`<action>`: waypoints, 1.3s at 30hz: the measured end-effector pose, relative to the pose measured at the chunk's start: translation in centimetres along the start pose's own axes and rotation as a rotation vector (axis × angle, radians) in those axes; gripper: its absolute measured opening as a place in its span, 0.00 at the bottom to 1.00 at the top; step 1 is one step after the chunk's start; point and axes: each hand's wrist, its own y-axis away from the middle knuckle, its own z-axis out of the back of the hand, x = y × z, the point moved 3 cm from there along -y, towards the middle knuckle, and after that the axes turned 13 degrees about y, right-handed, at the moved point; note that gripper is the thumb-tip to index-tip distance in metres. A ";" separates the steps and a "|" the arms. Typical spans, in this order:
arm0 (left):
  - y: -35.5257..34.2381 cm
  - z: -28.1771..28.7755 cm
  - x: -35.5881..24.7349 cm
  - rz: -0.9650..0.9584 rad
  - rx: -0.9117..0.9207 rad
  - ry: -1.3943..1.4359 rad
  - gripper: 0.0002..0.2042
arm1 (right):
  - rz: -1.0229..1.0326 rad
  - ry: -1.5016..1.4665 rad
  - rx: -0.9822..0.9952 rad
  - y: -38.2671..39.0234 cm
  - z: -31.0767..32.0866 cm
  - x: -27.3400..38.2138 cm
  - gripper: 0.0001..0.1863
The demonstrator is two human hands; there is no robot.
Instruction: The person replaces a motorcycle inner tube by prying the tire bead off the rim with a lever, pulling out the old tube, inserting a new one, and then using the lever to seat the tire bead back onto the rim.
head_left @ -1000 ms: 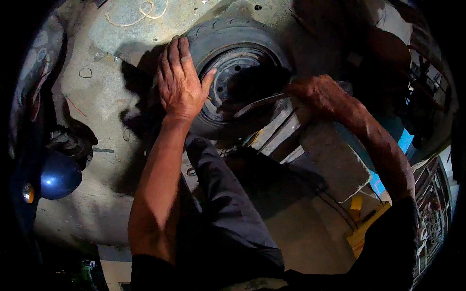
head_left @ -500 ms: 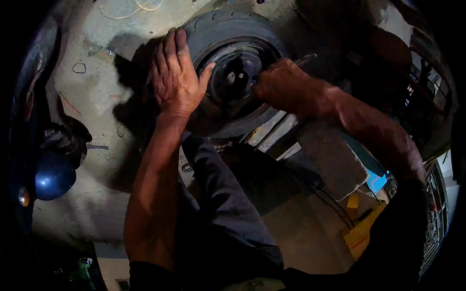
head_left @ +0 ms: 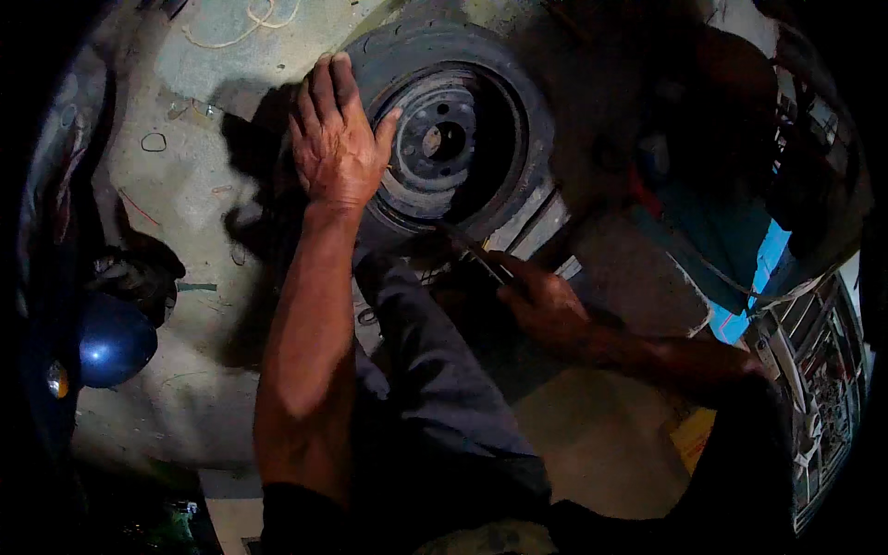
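Note:
A black tire [head_left: 472, 46] with a dark metal rim [head_left: 416, 171] inside it lies at the upper centre. My left hand [head_left: 338, 139] rests on the tire's left side, fingers stretched out and lying against the rubber. My right hand [head_left: 541, 301] is closed round a long metal bar [head_left: 467, 245], whose far end reaches the lower edge of the rim near the bead. The rim's right inner part is in deep shadow.
A dark blue rounded body [head_left: 117, 344] with an amber lamp is at the left. A cord [head_left: 264, 23] lies at the top. At the right are a blue panel [head_left: 768, 259], a metal rack of tools [head_left: 814, 388] and a yellow object [head_left: 689, 435].
My right hand and the bar have moved down from the rim's right side to below the tire, uncovering more of the rim. My left hand stays on the tire.

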 end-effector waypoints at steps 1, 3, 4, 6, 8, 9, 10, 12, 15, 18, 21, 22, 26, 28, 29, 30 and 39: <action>-0.1 -0.5 -0.2 0.011 0.008 -0.005 0.44 | -0.006 -0.004 -0.009 1.0 -1.9 -1.6 0.25; 0.0 -0.7 -0.5 -0.028 -0.020 0.000 0.44 | 0.034 0.091 -0.129 1.7 -4.2 -4.0 0.29; 0.0 -0.8 -0.6 -0.055 -0.045 0.011 0.43 | 0.049 0.119 -0.173 1.6 -4.9 -4.7 0.30; -0.2 -0.7 -0.6 -0.106 -0.065 0.021 0.43 | 0.145 0.068 -0.246 1.4 -6.3 -5.5 0.32; -0.4 -0.7 -0.9 -0.143 -0.070 -0.005 0.43 | 0.262 0.058 -0.331 0.6 -7.9 -7.6 0.33; -0.6 -0.8 -1.1 -0.173 -0.049 0.009 0.43 | 0.346 0.074 -0.391 0.2 -8.9 -8.8 0.34; -0.7 -1.3 -1.5 -0.188 -0.050 0.018 0.43 | 0.337 0.071 -0.405 -0.1 -9.9 -9.8 0.34; -0.5 -0.7 -1.3 -0.230 -0.037 0.002 0.42 | 0.342 -0.043 -0.394 -0.7 -12.1 -10.1 0.36; -0.3 -0.9 -0.6 -0.227 -0.069 -0.021 0.43 | 0.346 -0.108 -0.446 -1.0 -12.7 -8.6 0.36; 0.1 -1.2 -0.6 -0.238 -0.046 -0.029 0.43 | 0.203 -0.148 -0.440 -0.6 -14.8 -8.1 0.34; 0.1 -1.3 -0.8 -0.263 -0.061 -0.029 0.43 | 0.180 -0.281 -0.534 -1.2 -17.7 -6.9 0.30; 0.0 -1.2 -0.8 -0.281 -0.079 -0.006 0.42 | 0.180 -0.287 -0.617 -1.7 -18.7 -6.7 0.29; -0.4 -1.2 -0.8 -0.219 -0.045 0.032 0.45 | 0.154 -0.301 -0.558 -3.3 -19.5 -6.3 0.29; -0.4 -0.8 -0.5 -0.245 0.008 0.117 0.45 | 0.170 -0.333 -0.549 -3.5 -20.2 -7.2 0.28; 0.5 0.2 0.0 -0.129 -0.040 0.264 0.45 | 0.209 -0.332 -0.613 -3.6 -20.8 -7.3 0.30; 1.4 0.7 0.4 -0.014 -0.089 0.423 0.44 | 0.239 -0.323 -0.685 -3.6 -20.7 -7.5 0.31; 10.1 -4.8 4.5 0.245 -0.328 0.135 0.32 | 0.224 -0.410 -0.511 -4.1 -20.5 -6.3 0.27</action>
